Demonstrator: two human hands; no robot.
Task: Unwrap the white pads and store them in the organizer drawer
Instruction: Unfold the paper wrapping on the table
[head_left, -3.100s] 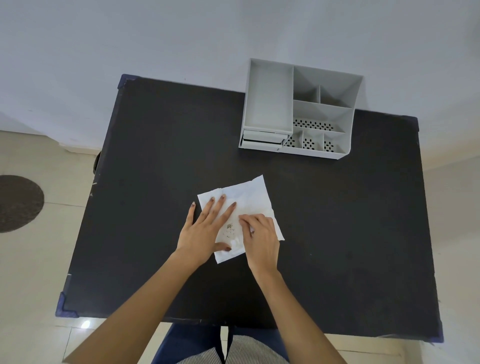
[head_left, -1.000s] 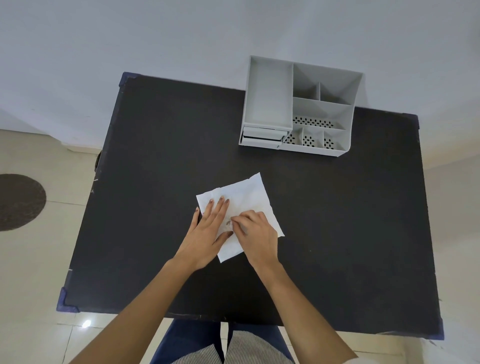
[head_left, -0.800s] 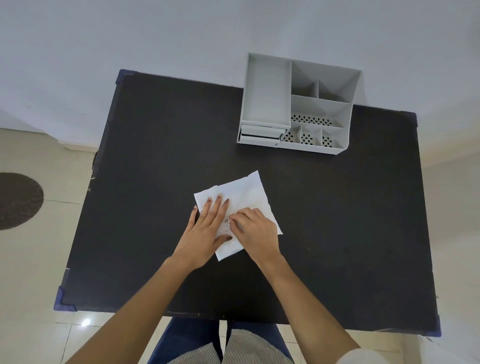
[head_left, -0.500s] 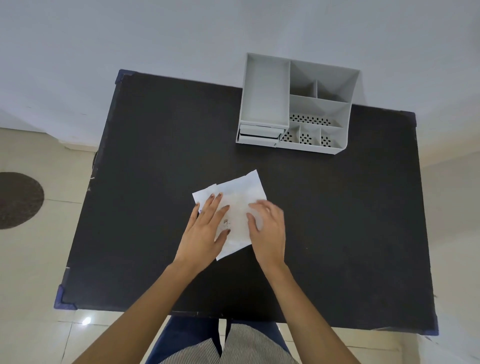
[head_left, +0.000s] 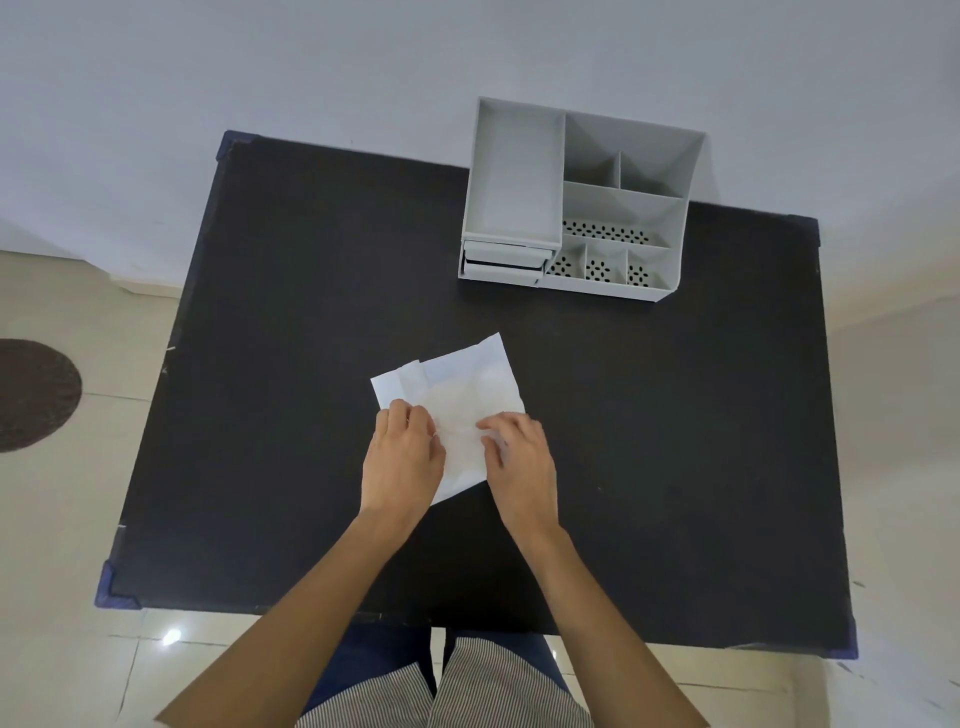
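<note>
White wrapper (head_left: 457, 395) lies flat near the middle of the black table (head_left: 291, 322), closer to the near edge, and both hands rest on its near half. The left hand (head_left: 402, 460) has its fingers curled down on the left side; the right hand (head_left: 517, 457) has its fingers bent on the right side. Whether either one has pinched a flap I cannot tell. No bare pad shows yet, so the unwrapping looks to be in its early part. To do it well, I would pin one side flat with the left hand and peel the flap slowly with the right, so the thin sheet does not tear or skid. The organizer (head_left: 576, 202) stands at the far edge, well apart, its drawer (head_left: 504, 260) closed.
</note>
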